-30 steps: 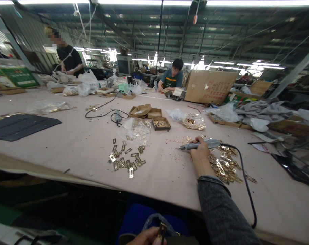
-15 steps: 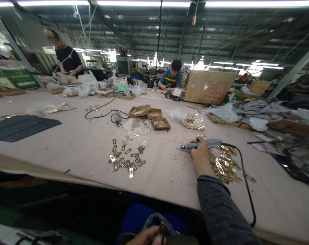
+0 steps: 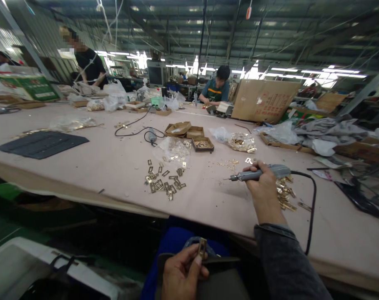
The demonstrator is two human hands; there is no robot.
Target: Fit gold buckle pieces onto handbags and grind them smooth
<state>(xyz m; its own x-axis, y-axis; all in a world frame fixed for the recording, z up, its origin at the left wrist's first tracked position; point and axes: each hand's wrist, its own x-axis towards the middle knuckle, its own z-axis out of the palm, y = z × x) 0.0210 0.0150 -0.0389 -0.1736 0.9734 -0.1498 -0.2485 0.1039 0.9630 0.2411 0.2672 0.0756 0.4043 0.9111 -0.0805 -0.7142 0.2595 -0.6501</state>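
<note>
head view: at 6 o'clock the left hand [image 3: 179, 275] has its grip pinched, thumb against fingers, with one brass plate [image 3: 202, 247] upright between them, above the lap. toward 4 o'clock the right hand [image 3: 264, 187] has its grip curled round the grey driver [image 3: 279, 170], whose thin tip aims at 9 o'clock.

for good handling, i'd pinch the plate by its edges, leaving its slot uncovered, and hold the driver by the body, fingers off the tip. the two hands are well apart; bringing them together would call for a steady wrist and a left thumb out of the tip's line. the cord [image 3: 313, 208] trails from the driver's back end toward 5 o'clock and could drag or sweep pieces.

on the tabletop [image 3: 114, 179], loose plates [image 3: 169, 184] lie at 7 o'clock, and a brass heap [image 3: 286, 193] sits beside the right wrist, easy to knock. tiny bits [image 3: 229, 163] are strewn near the tip. a tray [image 3: 202, 144] of small parts is near mid-view, a dark board [image 3: 41, 144] at 9 o'clock, and a person [image 3: 216, 88] at 1 o'clock
</note>
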